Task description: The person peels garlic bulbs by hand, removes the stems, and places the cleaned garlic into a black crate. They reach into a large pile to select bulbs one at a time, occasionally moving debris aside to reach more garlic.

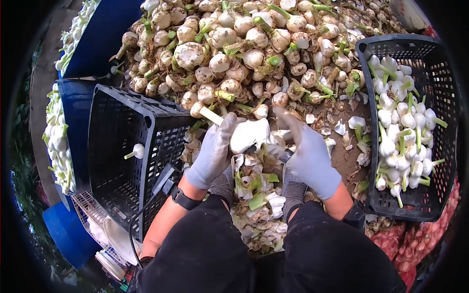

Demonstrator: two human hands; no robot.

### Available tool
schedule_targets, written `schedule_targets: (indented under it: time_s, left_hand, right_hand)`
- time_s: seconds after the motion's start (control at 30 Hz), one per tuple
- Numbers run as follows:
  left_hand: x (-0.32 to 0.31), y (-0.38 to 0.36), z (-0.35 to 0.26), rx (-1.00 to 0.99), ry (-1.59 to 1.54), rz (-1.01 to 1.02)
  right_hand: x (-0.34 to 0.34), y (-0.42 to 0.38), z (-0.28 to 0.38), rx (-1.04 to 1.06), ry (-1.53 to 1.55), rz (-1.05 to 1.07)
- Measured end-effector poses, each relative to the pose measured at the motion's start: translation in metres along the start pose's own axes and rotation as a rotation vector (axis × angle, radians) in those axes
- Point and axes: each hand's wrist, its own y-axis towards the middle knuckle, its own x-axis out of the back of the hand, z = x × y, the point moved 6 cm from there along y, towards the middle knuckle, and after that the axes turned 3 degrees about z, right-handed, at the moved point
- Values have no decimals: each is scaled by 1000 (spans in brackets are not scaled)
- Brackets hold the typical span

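Observation:
My left hand point(213, 151), in a pale grey glove, is closed around a garlic bulb point(249, 136). The bulb is white and peeled, its cut pale green stem point(211, 116) pointing up and left. Close to the bulb's right side is my right hand point(310, 155), gloved too, its fingers partly blurred. A small dark grey object point(280, 153) shows at the right palm; its kind is not clear. Beneath both hands, peeled skins and stem scraps point(259, 205) lie between my shoes.
Unpeeled, soil-stained garlic point(220, 53) is heaped ahead. A black crate point(408, 44) on the right holds peeled bulbs. Another black crate point(151, 132), tipped on the left, has one bulb point(138, 151) inside. Blue containers point(78, 127) of white garlic stand far left; red net sacks point(410, 249) lie lower right.

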Motion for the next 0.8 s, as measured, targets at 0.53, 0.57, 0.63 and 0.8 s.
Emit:
schedule_targets:
  time_s: [0.53,0.57,0.63,0.8]
  left_hand:
    - [24,-100,-147,-980,478,-410]
    - [37,-129,-169,-1075,676,-622]
    - [58,-177,-195,-1050,734,-905]
    - [43,-236,-207,-1324,890,-966]
  right_hand:
    - [-25,-34,0,-126,472,914]
    - [-37,-34,-6,-119,467,910]
    - [-53,-29,-22,65,-549,812]
    - [-44,51,14,168,-129,201]
